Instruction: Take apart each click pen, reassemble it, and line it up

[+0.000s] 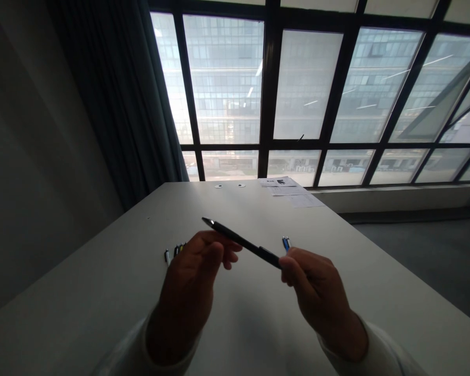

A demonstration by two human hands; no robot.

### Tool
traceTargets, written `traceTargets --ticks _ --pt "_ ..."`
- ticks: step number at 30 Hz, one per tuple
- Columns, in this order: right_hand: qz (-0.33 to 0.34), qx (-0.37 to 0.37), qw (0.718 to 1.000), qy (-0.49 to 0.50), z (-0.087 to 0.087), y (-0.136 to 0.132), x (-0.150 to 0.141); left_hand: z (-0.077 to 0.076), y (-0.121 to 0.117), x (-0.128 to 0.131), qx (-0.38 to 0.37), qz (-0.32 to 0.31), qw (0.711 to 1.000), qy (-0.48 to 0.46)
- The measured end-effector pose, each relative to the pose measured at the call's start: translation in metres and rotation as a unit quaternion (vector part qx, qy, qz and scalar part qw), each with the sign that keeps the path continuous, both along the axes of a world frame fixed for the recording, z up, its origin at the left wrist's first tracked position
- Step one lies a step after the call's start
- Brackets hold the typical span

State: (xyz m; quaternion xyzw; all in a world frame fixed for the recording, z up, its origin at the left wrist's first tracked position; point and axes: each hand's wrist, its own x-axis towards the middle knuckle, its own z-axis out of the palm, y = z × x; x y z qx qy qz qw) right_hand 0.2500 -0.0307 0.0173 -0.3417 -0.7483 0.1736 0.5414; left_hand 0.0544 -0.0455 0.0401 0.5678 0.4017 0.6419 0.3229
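A slim black pen point(238, 242) lies slanted across the space between my hands, its pointed end up and to the left. My left hand point(186, 295) is curled beneath the barrel, with the fingers against it. My right hand point(317, 295) pinches the pen's lower end between thumb and fingers, hiding its tip. Several small pens point(176, 252) lie on the white table point(102, 277) just beyond my left hand. Another pair with blue parts point(285, 243) stands out beyond my right hand.
Papers point(285, 189) and two small white discs point(230, 185) lie at the table's far edge. Beyond it is a large window point(305, 83), with a dark curtain point(117, 94) to the left. The grey floor point(423, 261) shows right of the table.
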Motion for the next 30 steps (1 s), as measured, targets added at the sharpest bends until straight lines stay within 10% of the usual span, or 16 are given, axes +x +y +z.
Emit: traceTargets --ticks 17,24,30 --pt "0.146 -0.010 0.928 -0.343 -0.005 -0.005 -0.019 -0.010 0.001 0.013 -0.084 -0.129 0.987 -0.038" --pt "0.076 -0.074 0.979 -0.173 0.008 0.004 0.011 -0.017 0.000 0.026 -0.004 -0.108 0.945 0.309" --pt "0.021 -0.083 0.982 -0.170 0.011 0.006 0.014 -0.028 0.002 0.034 0.037 -0.105 0.926 0.362"
